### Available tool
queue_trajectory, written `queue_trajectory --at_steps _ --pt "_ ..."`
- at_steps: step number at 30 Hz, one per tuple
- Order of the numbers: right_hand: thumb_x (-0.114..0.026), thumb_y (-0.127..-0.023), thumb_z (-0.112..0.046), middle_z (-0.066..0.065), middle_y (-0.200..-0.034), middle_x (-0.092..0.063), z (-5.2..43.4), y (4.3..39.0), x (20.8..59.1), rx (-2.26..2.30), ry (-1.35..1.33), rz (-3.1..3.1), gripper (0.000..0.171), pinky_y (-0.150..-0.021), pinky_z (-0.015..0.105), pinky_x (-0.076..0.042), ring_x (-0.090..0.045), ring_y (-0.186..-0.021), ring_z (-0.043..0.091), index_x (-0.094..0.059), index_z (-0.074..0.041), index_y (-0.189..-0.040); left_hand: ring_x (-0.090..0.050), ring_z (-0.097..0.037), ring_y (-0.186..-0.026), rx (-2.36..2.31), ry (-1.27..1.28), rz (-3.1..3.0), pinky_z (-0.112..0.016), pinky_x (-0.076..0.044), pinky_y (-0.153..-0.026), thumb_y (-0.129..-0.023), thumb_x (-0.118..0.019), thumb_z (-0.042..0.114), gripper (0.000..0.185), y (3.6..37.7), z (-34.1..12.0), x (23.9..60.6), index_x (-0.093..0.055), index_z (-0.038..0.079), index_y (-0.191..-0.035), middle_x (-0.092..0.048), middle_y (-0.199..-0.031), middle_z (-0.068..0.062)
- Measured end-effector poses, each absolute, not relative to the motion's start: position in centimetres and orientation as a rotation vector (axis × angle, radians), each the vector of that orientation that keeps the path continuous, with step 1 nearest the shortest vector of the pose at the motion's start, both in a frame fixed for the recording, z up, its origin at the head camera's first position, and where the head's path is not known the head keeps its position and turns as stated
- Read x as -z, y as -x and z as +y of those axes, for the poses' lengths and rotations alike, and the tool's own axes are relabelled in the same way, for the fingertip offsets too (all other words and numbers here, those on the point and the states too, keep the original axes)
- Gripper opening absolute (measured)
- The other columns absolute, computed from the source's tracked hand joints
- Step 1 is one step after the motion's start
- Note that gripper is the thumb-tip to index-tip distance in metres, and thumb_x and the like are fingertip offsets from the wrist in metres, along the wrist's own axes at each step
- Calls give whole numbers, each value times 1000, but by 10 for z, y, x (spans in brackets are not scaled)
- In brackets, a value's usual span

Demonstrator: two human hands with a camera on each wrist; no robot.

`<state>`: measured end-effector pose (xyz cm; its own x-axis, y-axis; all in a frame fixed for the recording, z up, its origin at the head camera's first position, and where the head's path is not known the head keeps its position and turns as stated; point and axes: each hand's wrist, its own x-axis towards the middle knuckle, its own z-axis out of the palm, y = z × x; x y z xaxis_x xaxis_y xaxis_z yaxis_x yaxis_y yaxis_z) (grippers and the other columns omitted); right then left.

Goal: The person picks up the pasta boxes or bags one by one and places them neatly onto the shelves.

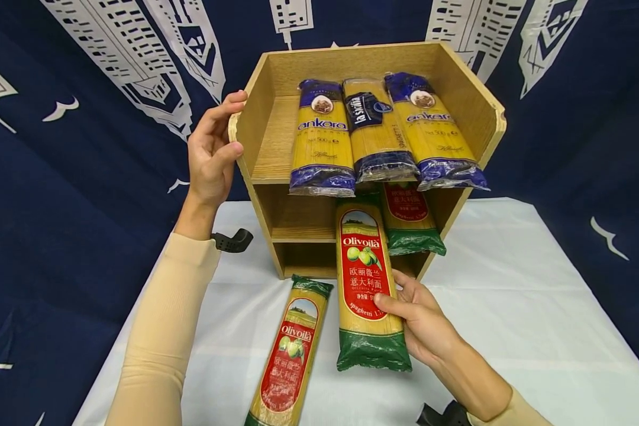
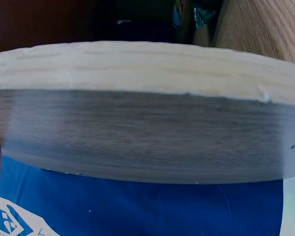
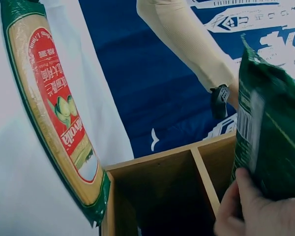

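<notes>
The left hand point(image 1: 210, 148) clasps the wooden shelf's point(image 1: 255, 124) left wall. Before the shelf, one spaghetti packet point(image 1: 290, 355) lies on the bench point(image 1: 511, 307). The right hand's point(image 1: 423, 322) grip grasps another Olivoila packet point(image 1: 367, 284), its top inside the shelf's middle tier.

Your head camera looks forward and down over both hands at the wooden shelf point(image 1: 298, 231), your left wrist camera sits pressed close against its side panel point(image 2: 147, 132), and your right wrist camera looks up from below into the same shelf point(image 3: 157, 167).
</notes>
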<state>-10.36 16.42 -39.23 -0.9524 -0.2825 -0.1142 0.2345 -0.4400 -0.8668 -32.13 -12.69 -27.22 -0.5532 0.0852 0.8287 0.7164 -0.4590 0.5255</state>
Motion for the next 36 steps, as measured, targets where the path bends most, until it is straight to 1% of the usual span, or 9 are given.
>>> queue_trajectory --at_steps 3,5,7,10,14,21,26,33,36 --pt "-49 -95 14 26 -150 -32 168 98 396 2470 259 1353 85 -105 42 -48 -54 -131 30 3 -6 -159 -42 -33 -141 2068 1170 -1313 -43 -28 -120 -72 -76 15 49 321 -126 273 -68 0 -118 -60 -136 -18" --pt "-47 -93 18 29 -155 -20 170 96 398 2480 388 1282 95 -108 42 -44 -48 -136 33 8 -16 -162 -42 -33 -141 2072 1170 -1312 -43 -28 -120 -72 -76 16 49 322 -126 273 -68 0 -118 -59 -136 -18" --pt "-46 -92 21 30 -159 -11 172 94 400 2484 481 1206 99 -110 43 -42 -43 -140 36 7 -22 -163 -41 -33 -142 2078 1173 -1313 -43 -28 -120 -73 -76 16 49 322 -125 272 -67 0 -119 -59 -137 -18" --pt "-47 -90 21 26 -163 -5 172 93 401 2470 542 1136 96 -111 45 -40 -37 -144 36 -2 -19 -165 -41 -33 -142 2078 1173 -1318 -43 -28 -120 -73 -75 15 49 322 -125 272 -67 0 -119 -59 -137 -18" --pt "-54 -86 21 19 -166 -3 171 91 403 2437 543 1102 94 -112 46 -38 -32 -147 34 -11 -10 -164 -41 -33 -141 2079 1166 -1320 -43 -29 -119 -73 -76 17 50 321 -126 273 -68 0 -118 -59 -137 -17" --pt "-70 -79 17 17 -167 -3 173 90 406 2325 616 1201 109 -113 47 -38 -33 -146 37 -9 -12 -164 -41 -33 -141 2084 1159 -1315 -42 -29 -119 -72 -79 19 51 320 -126 273 -68 0 -119 -59 -137 -17" --pt "-70 -77 18 18 -167 -6 170 87 405 2319 606 1239 111 -111 49 -39 -35 -145 37 -9 -12 -164 -41 -33 -142 2091 1157 -1311 -42 -29 -120 -72 -78 17 50 320 -126 273 -68 0 -118 -59 -137 -17" --pt "-65 -73 22 17 -167 -9 167 87 400 2352 525 1427 109 -108 44 -44 -37 -144 32 -14 -11 -163 -41 -32 -142 2089 1168 -1308 -42 -28 -120 -73 -77 16 49 320 -126 272 -68 0 -118 -59 -137 -17" --pt "-64 -74 23 18 -165 -13 168 89 399 2371 480 1494 105 -106 42 -46 -39 -143 31 -17 -10 -163 -41 -32 -142 2084 1174 -1310 -42 -28 -120 -73 -77 16 49 321 -126 272 -68 1 -118 -60 -137 -17"
